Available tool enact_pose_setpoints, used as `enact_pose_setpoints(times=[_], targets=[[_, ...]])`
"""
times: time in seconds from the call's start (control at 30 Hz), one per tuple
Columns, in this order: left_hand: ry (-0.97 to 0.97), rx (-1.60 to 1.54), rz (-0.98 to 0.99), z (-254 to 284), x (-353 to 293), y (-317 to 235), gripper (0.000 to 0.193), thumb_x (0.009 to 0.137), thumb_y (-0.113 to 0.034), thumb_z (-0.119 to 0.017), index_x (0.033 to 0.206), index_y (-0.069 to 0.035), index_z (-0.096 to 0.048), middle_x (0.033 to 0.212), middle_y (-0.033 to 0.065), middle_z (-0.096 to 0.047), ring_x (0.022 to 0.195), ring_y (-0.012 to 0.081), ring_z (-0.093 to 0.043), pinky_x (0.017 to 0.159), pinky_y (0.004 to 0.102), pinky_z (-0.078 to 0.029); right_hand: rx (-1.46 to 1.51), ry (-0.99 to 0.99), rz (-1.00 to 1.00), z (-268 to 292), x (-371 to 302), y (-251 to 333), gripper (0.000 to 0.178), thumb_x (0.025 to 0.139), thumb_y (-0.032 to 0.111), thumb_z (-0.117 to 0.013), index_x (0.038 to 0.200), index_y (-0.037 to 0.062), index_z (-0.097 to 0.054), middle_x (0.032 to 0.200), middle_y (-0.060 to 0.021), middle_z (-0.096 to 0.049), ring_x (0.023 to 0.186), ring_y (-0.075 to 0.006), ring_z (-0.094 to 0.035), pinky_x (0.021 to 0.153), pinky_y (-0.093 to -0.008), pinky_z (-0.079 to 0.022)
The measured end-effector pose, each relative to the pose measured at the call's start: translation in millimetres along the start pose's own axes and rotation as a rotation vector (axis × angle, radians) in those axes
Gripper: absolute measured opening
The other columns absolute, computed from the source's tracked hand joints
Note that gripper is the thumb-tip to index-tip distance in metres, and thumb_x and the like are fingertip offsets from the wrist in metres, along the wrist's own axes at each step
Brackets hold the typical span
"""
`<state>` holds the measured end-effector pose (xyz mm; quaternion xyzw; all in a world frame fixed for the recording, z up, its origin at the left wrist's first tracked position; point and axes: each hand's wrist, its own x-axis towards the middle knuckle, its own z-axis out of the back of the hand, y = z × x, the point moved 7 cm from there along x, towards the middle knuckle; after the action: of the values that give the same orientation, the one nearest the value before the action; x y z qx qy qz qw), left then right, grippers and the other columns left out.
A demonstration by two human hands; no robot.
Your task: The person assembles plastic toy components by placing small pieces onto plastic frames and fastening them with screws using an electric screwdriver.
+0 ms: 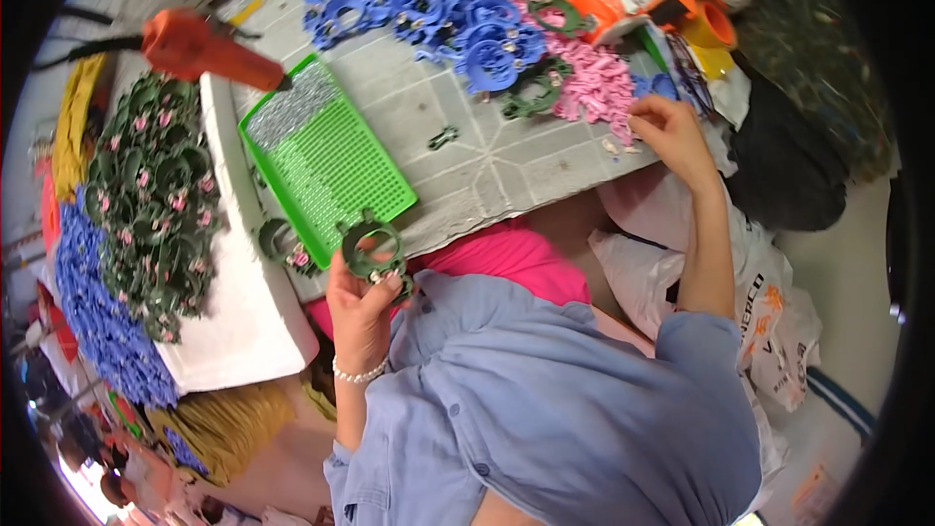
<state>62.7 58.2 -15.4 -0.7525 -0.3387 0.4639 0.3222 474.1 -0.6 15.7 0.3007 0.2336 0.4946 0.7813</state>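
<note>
My left hand (360,304) is closed on a dark green ring-shaped plastic part (372,245), held upright over the near edge of the table, by the green tray's near end. My right hand (674,136) is at the right side of the table, at the edge of a heap of small pink plastic pieces (594,78). Its thumb and fingertips are pinched together; whatever is between them is too small to make out. The green tray (365,161) holds many small silvery screws (297,102) at its far end. Another green ring part (282,242) lies left of the tray.
A red power screwdriver (209,51) hangs over the tray. Blue ring parts (419,0) are heaped at the far side. At left, a white foam box (234,331) adjoins piled green parts (156,205). A small green piece (443,137) lies mid-table. White bags (643,278) stand at right.
</note>
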Motion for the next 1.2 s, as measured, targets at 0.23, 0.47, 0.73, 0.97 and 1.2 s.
enact_pose_setpoints(times=[0.23, 0.47, 0.73, 0.97, 1.2], targets=[[0.003, -0.046, 0.004, 3.5, -1.2, -1.3, 0.05, 0.076, 0.01, -0.059, 0.121, -0.005, -0.044, 0.1, 0.0057, -0.059, 0.07, 0.0174, -0.063, 0.053, 0.0261, -0.053, 0.031, -0.089, -0.023, -16.5, 1.9, 37.5, 0.019, 0.079, 0.013, -0.065, 0.09, -0.0033, -0.064, 0.071, -0.007, -0.065, 0.065, -0.0103, -0.059, 0.059, -0.0245, -0.046], [-0.009, -0.08, -0.002, 9.1, -3.1, -3.8, 0.049, 0.076, 0.01, -0.058, 0.121, -0.005, -0.044, 0.1, 0.0054, -0.059, 0.069, 0.0176, -0.063, 0.052, 0.0259, -0.053, -0.205, -0.234, 0.416, -58.3, 41.0, 104.4, 0.018, 0.076, 0.015, -0.066, 0.089, 0.0038, -0.064, 0.075, -0.0106, -0.062, 0.069, -0.0275, -0.061, 0.063, -0.0356, -0.048], [-0.044, -0.092, -0.018, 17.6, -4.3, -0.2, 0.049, 0.077, 0.008, -0.06, 0.121, -0.006, -0.044, 0.099, 0.0049, -0.059, 0.069, 0.0172, -0.063, 0.052, 0.025, -0.052, -0.743, -0.173, 0.651, -102.8, 104.2, 142.8, 0.032, 0.072, 0.017, -0.069, 0.099, 0.0068, -0.054, 0.082, -0.011, -0.057, 0.081, -0.0302, -0.058, 0.066, -0.0424, -0.048], [-0.051, -0.086, -0.012, 22.8, -7.1, 0.3, 0.049, 0.077, 0.008, -0.06, 0.121, -0.005, -0.044, 0.099, 0.0051, -0.059, 0.069, 0.0174, -0.063, 0.052, 0.0247, -0.052, -0.669, -0.318, 0.654, -103.8, 134.2, 138.7, 0.029, 0.072, 0.02, -0.069, 0.093, 0.0065, -0.053, 0.075, -0.0121, -0.058, 0.076, -0.0301, -0.059, 0.066, -0.0411, -0.048], [-0.036, -0.142, 0.01, 17.7, -6.2, 1.5, 0.046, 0.077, 0.007, -0.059, 0.119, -0.003, -0.042, 0.099, 0.0078, -0.059, 0.069, 0.0181, -0.063, 0.053, 0.0244, -0.05, -0.673, -0.489, 0.774, -121.4, 127.0, 148.1, 0.029, 0.069, 0.024, -0.072, 0.086, 0.0088, -0.054, 0.076, -0.0101, -0.056, 0.077, -0.0278, -0.058, 0.066, -0.0379, -0.05]])
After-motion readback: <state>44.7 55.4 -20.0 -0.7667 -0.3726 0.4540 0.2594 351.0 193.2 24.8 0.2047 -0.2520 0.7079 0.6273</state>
